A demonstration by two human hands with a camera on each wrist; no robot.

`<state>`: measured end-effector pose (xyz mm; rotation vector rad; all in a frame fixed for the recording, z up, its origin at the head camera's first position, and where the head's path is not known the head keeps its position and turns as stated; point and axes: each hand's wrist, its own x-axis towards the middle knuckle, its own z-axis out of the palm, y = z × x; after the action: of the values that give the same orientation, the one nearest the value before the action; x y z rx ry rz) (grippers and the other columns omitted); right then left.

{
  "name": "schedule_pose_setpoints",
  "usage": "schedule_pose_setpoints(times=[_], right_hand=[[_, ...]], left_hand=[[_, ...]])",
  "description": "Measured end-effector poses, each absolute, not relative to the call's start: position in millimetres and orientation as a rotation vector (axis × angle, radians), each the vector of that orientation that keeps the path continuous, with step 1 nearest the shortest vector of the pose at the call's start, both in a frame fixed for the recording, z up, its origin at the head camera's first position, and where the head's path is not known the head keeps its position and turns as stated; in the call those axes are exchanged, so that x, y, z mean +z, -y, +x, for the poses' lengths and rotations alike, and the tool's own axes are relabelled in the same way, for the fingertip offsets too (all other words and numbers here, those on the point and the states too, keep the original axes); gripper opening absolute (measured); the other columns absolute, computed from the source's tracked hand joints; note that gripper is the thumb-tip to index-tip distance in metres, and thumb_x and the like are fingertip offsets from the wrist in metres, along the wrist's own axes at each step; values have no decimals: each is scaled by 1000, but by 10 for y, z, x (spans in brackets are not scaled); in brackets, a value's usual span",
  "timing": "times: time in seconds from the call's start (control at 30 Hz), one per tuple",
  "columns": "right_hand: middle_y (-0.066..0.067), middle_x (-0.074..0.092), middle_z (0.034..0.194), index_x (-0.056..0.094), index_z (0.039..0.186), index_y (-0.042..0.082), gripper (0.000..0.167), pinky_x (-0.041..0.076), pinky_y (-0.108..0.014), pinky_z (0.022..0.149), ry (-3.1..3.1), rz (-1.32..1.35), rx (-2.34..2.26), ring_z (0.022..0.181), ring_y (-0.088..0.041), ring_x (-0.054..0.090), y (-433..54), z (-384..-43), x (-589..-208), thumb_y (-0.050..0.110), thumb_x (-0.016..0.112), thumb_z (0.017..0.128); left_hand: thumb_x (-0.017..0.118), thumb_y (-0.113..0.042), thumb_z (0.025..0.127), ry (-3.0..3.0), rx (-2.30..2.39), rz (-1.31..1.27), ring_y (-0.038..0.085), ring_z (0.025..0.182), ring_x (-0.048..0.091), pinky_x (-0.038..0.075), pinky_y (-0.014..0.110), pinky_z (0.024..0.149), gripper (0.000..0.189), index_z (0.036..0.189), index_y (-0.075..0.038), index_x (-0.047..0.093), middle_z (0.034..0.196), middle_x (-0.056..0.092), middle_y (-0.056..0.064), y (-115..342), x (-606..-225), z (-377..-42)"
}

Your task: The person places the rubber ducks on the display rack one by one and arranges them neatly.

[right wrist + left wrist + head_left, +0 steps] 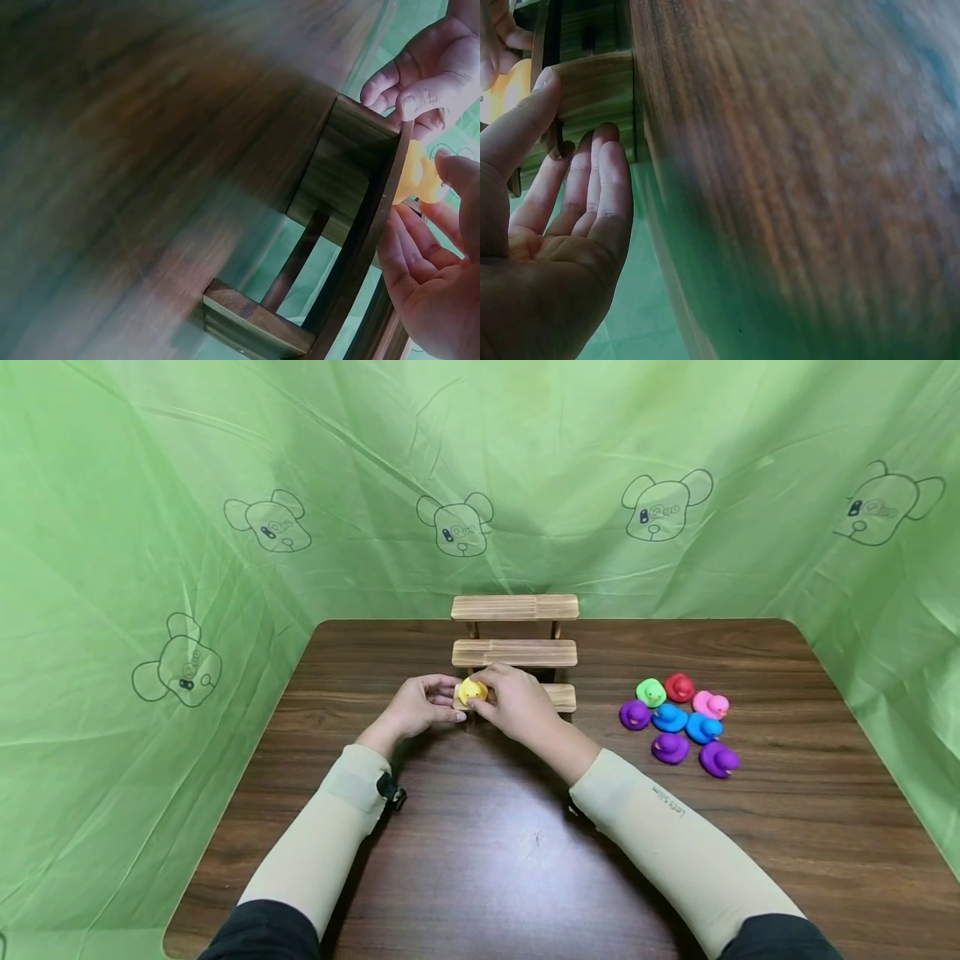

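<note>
The right hand (519, 703) pinched the yellow duck (472, 690), apparently seating it on the twelve-o'clock stand (515, 652); the left hand (415, 708) lay loosely spread; next called for careful release

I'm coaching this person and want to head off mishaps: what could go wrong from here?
First, the yellow duck, pinched by the right hand, is near the left end of the lowest shelf, so it might tip off if released too far over. Second, the left hand is right at that end, so a nudge could shift the stand or knock the duck.
</note>
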<state>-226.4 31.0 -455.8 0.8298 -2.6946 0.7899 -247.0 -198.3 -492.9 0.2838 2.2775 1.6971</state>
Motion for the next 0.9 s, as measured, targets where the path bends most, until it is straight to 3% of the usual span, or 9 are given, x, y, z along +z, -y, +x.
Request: schedule_pose_setpoints(times=[0.13, 0.5, 0.73, 0.9], right_hand=[[-4, 71, 121, 74, 127, 13, 44, 57, -44, 91, 2705, 831, 795, 108, -24, 69, -344, -2255, -4538, 36, 85, 91], [-4, 72, 125, 74, 127, 14, 41, 53, -48, 101, 2656, 791, 938, 116, -28, 68, -735, -2196, -4378, 32, 84, 92], [-3, 73, 121, 76, 123, 12, 34, 52, -48, 102, 2584, 818, 1018, 116, -29, 68, -1127, -2143, -4351, 23, 84, 91], [-3, 73, 118, 76, 121, 12, 32, 55, -48, 94, 2576, 776, 993, 106, -29, 70, -1429, -2089, -4372, 17, 84, 91]], left_hand=[[88, 6, 80, -2283, 1694, 295, 26, 103, 72, 60, 28, 83, 56, 132, 3, 67, 114, 74, 18, 1986, -4936, -2471], [90, 5, 78, -2301, 1688, 285, 24, 102, 72, 60, 29, 83, 56, 129, 0, 69, 115, 74, 15, 1984, -4928, -2469], [90, 5, 78, -2315, 1675, 282, 26, 103, 72, 60, 28, 84, 57, 130, 0, 69, 117, 73, 15, 1989, -4929, -2462], [90, 4, 79, -2322, 1666, 287, 26, 104, 72, 60, 29, 84, 58, 132, 0, 68, 117, 73, 16, 1987, -4920, -2454]])
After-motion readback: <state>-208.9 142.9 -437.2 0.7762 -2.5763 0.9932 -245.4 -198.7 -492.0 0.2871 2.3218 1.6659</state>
